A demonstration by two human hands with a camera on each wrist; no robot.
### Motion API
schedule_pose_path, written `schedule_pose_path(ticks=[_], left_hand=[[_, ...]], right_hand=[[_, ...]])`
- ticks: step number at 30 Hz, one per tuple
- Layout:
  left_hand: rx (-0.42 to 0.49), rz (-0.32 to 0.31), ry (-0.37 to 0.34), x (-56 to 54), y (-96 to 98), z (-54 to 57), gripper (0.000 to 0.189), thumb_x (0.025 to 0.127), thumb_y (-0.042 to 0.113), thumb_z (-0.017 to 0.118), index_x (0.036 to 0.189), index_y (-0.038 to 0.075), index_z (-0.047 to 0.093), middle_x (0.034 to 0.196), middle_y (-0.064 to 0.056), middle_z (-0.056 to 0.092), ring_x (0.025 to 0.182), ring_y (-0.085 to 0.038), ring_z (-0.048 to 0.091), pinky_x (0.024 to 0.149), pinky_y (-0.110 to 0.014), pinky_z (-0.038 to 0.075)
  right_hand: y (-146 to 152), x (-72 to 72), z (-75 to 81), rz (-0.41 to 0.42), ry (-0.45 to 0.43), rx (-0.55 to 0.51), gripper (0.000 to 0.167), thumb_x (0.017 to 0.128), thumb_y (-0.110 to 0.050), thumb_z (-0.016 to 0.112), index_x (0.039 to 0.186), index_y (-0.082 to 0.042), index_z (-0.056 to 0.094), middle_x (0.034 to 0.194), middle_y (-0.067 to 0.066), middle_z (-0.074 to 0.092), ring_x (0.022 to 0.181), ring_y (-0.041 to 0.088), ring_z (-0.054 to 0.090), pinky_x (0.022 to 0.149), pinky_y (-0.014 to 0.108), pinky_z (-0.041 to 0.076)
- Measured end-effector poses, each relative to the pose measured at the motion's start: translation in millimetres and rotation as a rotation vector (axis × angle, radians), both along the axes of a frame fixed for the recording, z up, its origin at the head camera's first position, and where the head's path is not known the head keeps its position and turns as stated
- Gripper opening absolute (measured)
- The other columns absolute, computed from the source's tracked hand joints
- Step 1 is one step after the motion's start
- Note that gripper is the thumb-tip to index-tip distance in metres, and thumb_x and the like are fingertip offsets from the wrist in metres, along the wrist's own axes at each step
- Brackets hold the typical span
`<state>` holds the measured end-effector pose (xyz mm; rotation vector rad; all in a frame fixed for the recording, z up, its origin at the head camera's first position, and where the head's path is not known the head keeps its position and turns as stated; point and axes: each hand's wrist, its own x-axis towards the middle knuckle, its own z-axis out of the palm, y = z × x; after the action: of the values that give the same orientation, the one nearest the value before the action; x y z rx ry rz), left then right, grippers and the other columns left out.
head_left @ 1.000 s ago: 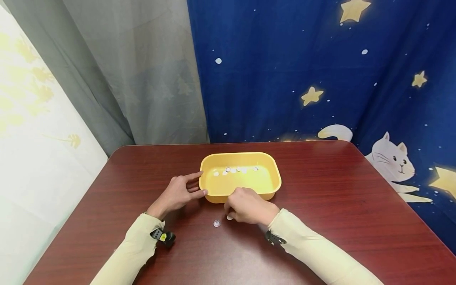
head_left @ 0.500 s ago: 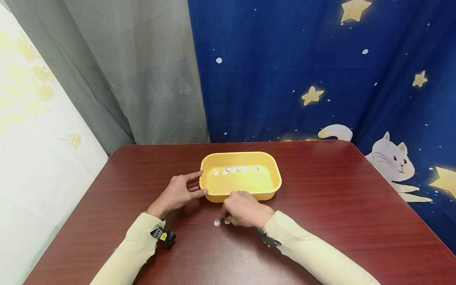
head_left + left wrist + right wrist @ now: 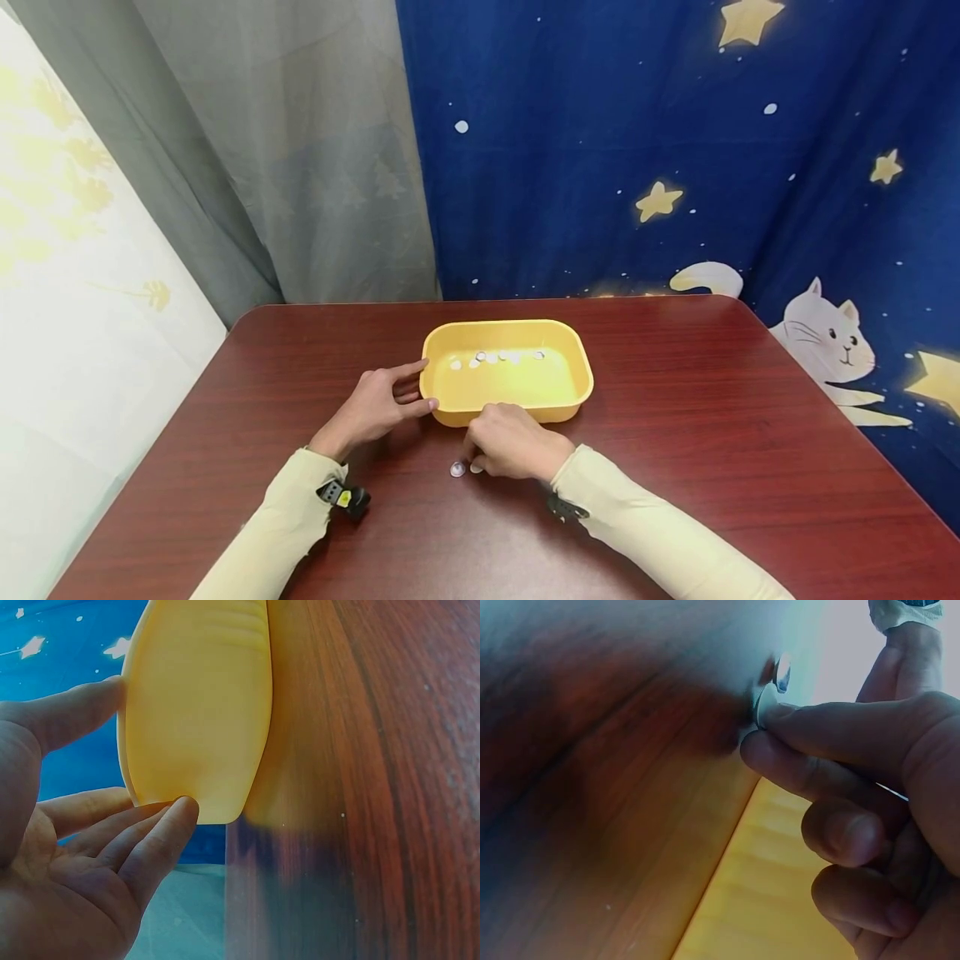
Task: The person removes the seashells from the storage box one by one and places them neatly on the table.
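Note:
A yellow plastic basin (image 3: 506, 410) stands on the table, with several small pale discs (image 3: 481, 356) lying on its floor. My left hand (image 3: 372, 407) touches its left end, thumb at the near corner and fingers spread along the rim; the left wrist view shows these fingers nearly straight against the outside wall. In front of the basin my right hand (image 3: 513, 442) pinches a small whitish round disc (image 3: 767, 706) between thumb and index finger, low over the tabletop, the other fingers curled. A second shiny disc (image 3: 457, 469) lies on the table just left of it.
The dark red-brown wooden table (image 3: 712, 433) extends widely on both sides of the basin. Behind it hang a grey curtain (image 3: 337, 167) and a blue star-patterned curtain (image 3: 562, 167). A black wrist device (image 3: 343, 497) sits on the left sleeve.
My right hand has shifted slightly left and toward me with the pinched disc, bringing it close to the disc on the table. The left hand and the basin stay nearly still.

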<state>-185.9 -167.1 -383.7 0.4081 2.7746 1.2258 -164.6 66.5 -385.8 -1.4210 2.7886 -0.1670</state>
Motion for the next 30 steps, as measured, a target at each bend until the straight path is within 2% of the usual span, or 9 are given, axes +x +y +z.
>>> schedule_pose_path(ticks=[10, 16, 22, 26, 30], left_hand=[[0.005, -0.008, -0.004, -1.3, -0.3, 0.8, 0.075, 0.086, 0.036, 0.079, 0.148, 0.006, 0.049, 0.144, -0.018, 0.058, 0.122, -0.023, 0.067, 0.099, -0.040, 0.058], [0.006, -0.008, -0.001, -1.7, -0.3, -0.3, 0.075, 0.086, 0.036, 0.080, 0.148, 0.006, 0.050, 0.143, -0.018, 0.060, 0.121, -0.023, 0.068, 0.098, -0.039, 0.058], [0.008, -0.005, 0.005, -2.3, 0.0, -1.2, 0.074, 0.086, 0.034, 0.080, 0.148, 0.006, 0.050, 0.142, -0.018, 0.060, 0.119, -0.023, 0.068, 0.098, -0.039, 0.058], [0.012, 0.002, 0.004, -2.3, -0.2, -2.2, 0.074, 0.086, 0.034, 0.080, 0.148, 0.006, 0.050, 0.144, -0.018, 0.059, 0.119, -0.024, 0.068, 0.097, -0.039, 0.058], [0.012, 0.007, 0.004, -2.2, -0.5, -3.5, 0.074, 0.085, 0.034, 0.081, 0.147, 0.006, 0.051, 0.145, -0.018, 0.058, 0.120, -0.025, 0.068, 0.097, -0.040, 0.058]], right_hand=[[0, 0.7, 1.5, -0.006, 0.010, 0.006, 0.011, 0.082, -0.023, 0.082, 0.074, -0.030, 0.081, 0.065, -0.020, 0.070, 0.054, 0.000, 0.047, 0.049, 0.016, 0.039], [0, 0.5, 4.9, -0.008, -0.015, 0.004, 0.008, 0.084, -0.025, 0.082, 0.077, -0.030, 0.081, 0.067, -0.020, 0.070, 0.055, -0.001, 0.046, 0.050, 0.015, 0.039], [0, 0.6, 11.9, -0.014, 0.012, 0.022, 0.005, 0.082, -0.025, 0.083, 0.081, -0.030, 0.082, 0.070, -0.018, 0.072, 0.057, 0.001, 0.049, 0.052, 0.017, 0.045], [1, 0.5, 17.6, -0.002, 0.058, 0.015, 0.005, 0.082, -0.024, 0.082, 0.082, -0.029, 0.083, 0.072, -0.016, 0.074, 0.062, 0.004, 0.058, 0.056, 0.022, 0.052], [3, 0.0, 23.6, 0.011, 0.065, -0.014, 0.005, 0.084, -0.024, 0.081, 0.081, -0.028, 0.083, 0.073, -0.014, 0.075, 0.066, 0.007, 0.063, 0.060, 0.026, 0.056]])
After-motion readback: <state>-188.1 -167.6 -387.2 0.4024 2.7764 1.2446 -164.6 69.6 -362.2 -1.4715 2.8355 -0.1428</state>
